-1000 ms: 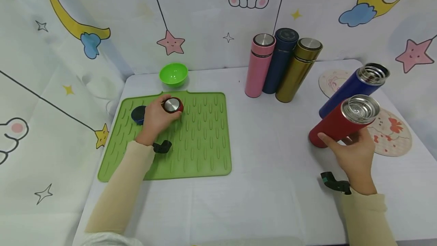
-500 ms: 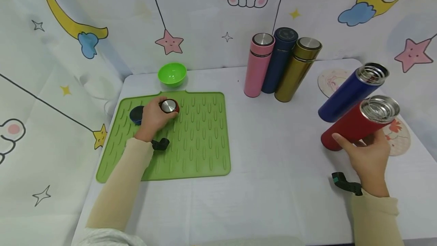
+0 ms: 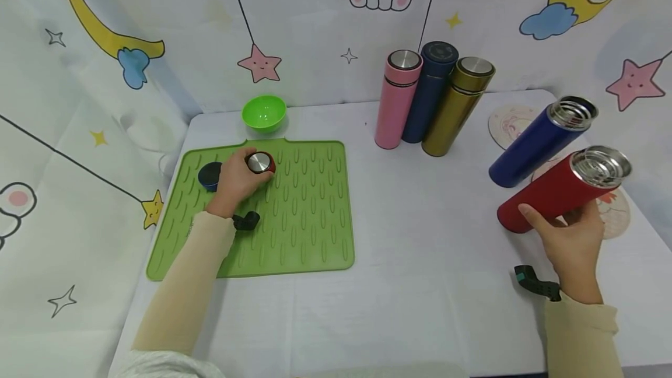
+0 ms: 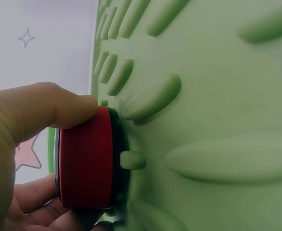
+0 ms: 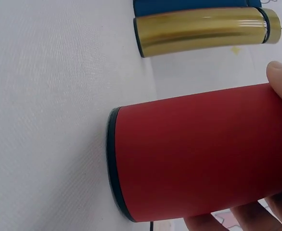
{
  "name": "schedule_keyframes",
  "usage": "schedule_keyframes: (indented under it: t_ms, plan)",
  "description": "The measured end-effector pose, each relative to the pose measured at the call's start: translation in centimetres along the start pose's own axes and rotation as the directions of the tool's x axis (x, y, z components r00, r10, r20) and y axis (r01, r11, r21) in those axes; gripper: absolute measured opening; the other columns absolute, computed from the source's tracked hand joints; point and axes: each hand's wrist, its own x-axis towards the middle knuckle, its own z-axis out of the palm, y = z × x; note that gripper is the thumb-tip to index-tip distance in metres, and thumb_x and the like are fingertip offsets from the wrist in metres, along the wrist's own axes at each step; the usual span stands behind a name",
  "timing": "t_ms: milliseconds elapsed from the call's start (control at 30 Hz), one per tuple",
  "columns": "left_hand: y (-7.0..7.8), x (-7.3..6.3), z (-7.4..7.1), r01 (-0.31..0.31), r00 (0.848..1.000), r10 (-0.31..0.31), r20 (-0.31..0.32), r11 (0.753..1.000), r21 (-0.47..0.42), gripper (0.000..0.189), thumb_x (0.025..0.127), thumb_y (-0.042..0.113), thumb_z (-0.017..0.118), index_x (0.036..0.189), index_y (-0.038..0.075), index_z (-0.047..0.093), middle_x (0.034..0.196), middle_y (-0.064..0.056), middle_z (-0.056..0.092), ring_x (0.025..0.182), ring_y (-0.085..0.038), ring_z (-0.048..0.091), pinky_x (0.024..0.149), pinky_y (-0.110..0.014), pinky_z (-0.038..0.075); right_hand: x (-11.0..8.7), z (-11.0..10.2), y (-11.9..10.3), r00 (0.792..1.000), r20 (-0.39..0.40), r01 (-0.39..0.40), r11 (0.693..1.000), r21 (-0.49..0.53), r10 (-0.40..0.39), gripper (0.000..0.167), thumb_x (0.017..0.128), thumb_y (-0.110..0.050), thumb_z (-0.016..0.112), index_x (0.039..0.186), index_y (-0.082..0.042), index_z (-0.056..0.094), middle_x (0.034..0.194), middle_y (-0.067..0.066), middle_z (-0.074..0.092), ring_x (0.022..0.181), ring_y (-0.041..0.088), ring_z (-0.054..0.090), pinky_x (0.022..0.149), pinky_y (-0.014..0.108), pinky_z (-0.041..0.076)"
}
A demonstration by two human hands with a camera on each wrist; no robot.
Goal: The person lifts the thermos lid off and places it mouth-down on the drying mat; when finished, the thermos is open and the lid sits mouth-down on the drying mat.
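Note:
A red bottle cap [image 4: 86, 159] with a silver top sits on the green ribbed mat [image 3: 310, 209]. My left hand [image 3: 237, 181] grips it between thumb and fingers, the cap's underside against or very near the mat. Just left of that hand lies a dark blue cap [image 3: 209, 176], partly hidden behind it. Over on the right, my right hand [image 3: 573, 244] holds a lidless red thermos [image 3: 556, 191] round its body; its steel mouth shows in the head view. In the right wrist view its dark base [image 5: 113, 163] is at or close to the white tabletop.
A lidless blue thermos [image 3: 541, 142] stands right behind the red one, near round coasters [image 3: 511, 124]. Pink [image 3: 397, 104], navy [image 3: 427, 95] and gold [image 3: 457, 111] thermoses with caps on stand together at the back. A green bowl [image 3: 264, 114] sits behind the mat.
My right hand and the red thermos have shifted right, mostly during the first half second. My left hand still grips the red cap in about the same place.

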Motion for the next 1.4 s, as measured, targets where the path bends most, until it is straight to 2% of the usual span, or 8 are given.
schedule_keyframes:
  t_ms: [367,667,767,867,1000,1200,1300,1400]
  plan:
    - [-0.1,-0.3,0.0,-0.004,1.000,0.004,0.004,1.000,-0.021,0.080,0.093,0.023,0.076,0.157,-0.005,0.036,0.152,-0.031,0.049,0.138,-0.047,0.051,0.113,-0.059,0.047,-1.4,-0.2,0.6,0.999,0.036,-0.009,1.000,-0.022,0.009,0.084,0.092,-0.013,0.078,0.159,-0.038,0.033,0.161,-0.008,0.045,0.141,0.015,0.053,0.106,0.015,0.050]
    - [0.0,-1.9,-0.5,-0.022,0.999,0.016,-0.052,0.992,-0.122,0.090,0.094,0.034,0.077,0.162,0.001,0.029,0.162,-0.026,0.039,0.146,-0.045,0.044,0.113,-0.062,0.046,-4.6,0.0,0.9,0.995,-0.080,-0.073,0.995,-0.071,0.067,0.084,0.093,-0.021,0.079,0.158,-0.039,0.029,0.160,-0.005,0.047,0.139,0.015,0.054,0.116,0.024,0.048]
    - [0.2,-3.2,-0.9,-0.050,0.993,0.035,-0.115,0.989,-0.136,0.093,0.092,0.038,0.079,0.163,0.005,0.029,0.166,-0.021,0.036,0.152,-0.044,0.037,0.117,-0.064,0.041,-5.6,0.2,0.6,0.987,-0.158,-0.031,0.996,-0.086,0.017,0.078,0.092,-0.021,0.080,0.155,-0.035,0.037,0.147,-0.008,0.057,0.129,0.006,0.057,0.110,0.016,0.049]
    - [0.5,-4.7,-1.4,-0.079,0.986,0.060,-0.154,0.990,-0.118,0.095,0.091,0.040,0.080,0.165,0.011,0.028,0.168,-0.017,0.035,0.155,-0.043,0.033,0.120,-0.067,0.036,-6.6,0.6,0.3,0.973,-0.195,0.105,0.990,-0.090,-0.121,0.062,0.091,-0.016,0.081,0.146,-0.024,0.054,0.127,-0.022,0.064,0.113,-0.005,0.060,0.097,0.007,0.049]
    - [1.2,-7.0,-1.6,-0.147,0.981,0.135,-0.137,0.986,-0.078,0.097,0.088,0.041,0.083,0.165,0.014,0.030,0.168,-0.015,0.036,0.155,-0.042,0.034,0.120,-0.066,0.036,-7.6,1.7,-0.4,0.925,-0.071,0.370,0.927,-0.062,-0.374,0.057,0.085,-0.001,0.083,0.139,-0.013,0.066,0.126,-0.017,0.072,0.114,-0.011,0.064,0.095,0.001,0.047]
    - [2.4,-10.0,-0.1,-0.280,0.959,0.278,-0.050,0.960,-0.016,0.108,0.083,0.043,0.088,0.166,0.014,0.026,0.173,-0.012,0.027,0.161,-0.036,0.024,0.125,-0.063,0.031,-7.7,4.5,-1.6,0.788,0.229,0.592,0.805,-0.025,-0.572,0.102,0.069,0.007,0.091,0.157,-0.020,0.048,0.155,0.013,0.056,0.140,-0.016,0.044,0.106,-0.002,0.035]
    - [2.9,-11.1,0.7,-0.317,0.948,0.318,-0.014,0.948,0.020,0.113,0.081,0.047,0.088,0.167,0.015,0.022,0.174,-0.008,0.025,0.163,-0.034,0.019,0.127,-0.063,0.027,-7.4,5.5,-2.0,0.780,0.301,0.590,0.805,-0.060,-0.549,0.110,0.071,0.001,0.093,0.162,-0.027,0.038,0.162,0.011,0.048,0.145,-0.016,0.037,0.106,-0.005,0.030]
    - [3.3,-11.9,1.2,-0.349,0.937,0.350,-0.001,0.936,0.031,0.115,0.080,0.047,0.089,0.167,0.016,0.021,0.174,-0.007,0.024,0.163,-0.034,0.018,0.128,-0.062,0.025,-6.5,6.2,-2.3,0.794,0.348,0.555,0.828,-0.078,-0.498,0.111,0.077,-0.008,0.092,0.165,-0.033,0.029,0.167,0.007,0.041,0.153,0.002,0.039,0.107,-0.005,0.026]
